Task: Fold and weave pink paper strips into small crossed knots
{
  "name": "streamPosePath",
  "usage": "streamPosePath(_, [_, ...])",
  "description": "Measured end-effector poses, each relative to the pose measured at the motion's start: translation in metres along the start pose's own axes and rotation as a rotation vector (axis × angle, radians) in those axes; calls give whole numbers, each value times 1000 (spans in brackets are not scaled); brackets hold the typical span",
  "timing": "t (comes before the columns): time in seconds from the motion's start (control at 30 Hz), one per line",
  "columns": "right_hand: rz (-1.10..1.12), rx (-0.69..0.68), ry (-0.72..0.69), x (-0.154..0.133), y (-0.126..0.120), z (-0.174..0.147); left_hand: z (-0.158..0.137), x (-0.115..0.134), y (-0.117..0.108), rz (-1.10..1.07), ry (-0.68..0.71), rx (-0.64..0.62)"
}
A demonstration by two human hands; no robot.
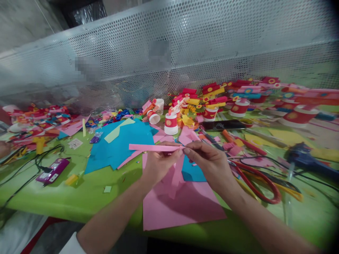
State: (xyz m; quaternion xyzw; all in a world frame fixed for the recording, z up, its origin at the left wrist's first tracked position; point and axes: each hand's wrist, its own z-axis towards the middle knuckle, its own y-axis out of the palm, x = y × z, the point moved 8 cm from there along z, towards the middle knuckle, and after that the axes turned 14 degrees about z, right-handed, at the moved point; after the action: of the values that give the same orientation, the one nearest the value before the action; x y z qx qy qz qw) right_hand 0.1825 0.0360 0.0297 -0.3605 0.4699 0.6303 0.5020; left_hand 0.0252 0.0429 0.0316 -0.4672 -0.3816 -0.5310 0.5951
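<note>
A narrow pink paper strip (150, 147) stretches sideways between my two hands, above the table. My left hand (161, 162) is closed on it, thumb on top near its right end. Fingertips of my right hand (205, 155) pinch the same end, almost touching the left thumb. Whether the strip is folded or rolled at that end I cannot make out. Beneath the hands lies a large pink paper sheet (182, 208), with another pink strip (176, 181) hanging or lying over it. Blue paper (119, 141) spreads out to the left.
Red-handled scissors (267, 195) and a dark blue glue gun (309, 162) lie right, among cables. A purple power box (53, 171) sits left. Paper cups with rolled-paper tops, one a red-and-white cup (171, 124), line the back before a perforated metal screen (185, 46). A phone (224, 125) lies near them.
</note>
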Motion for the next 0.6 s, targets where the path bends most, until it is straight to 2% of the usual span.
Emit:
streamPosePath(0.23, [-29,-12,-2,-2,2,-1,0,-10,5,-121,-81,-36])
streamPosePath(0.6, [111,-2,74,7,5,-4,1,-10,5,-93,9,-44])
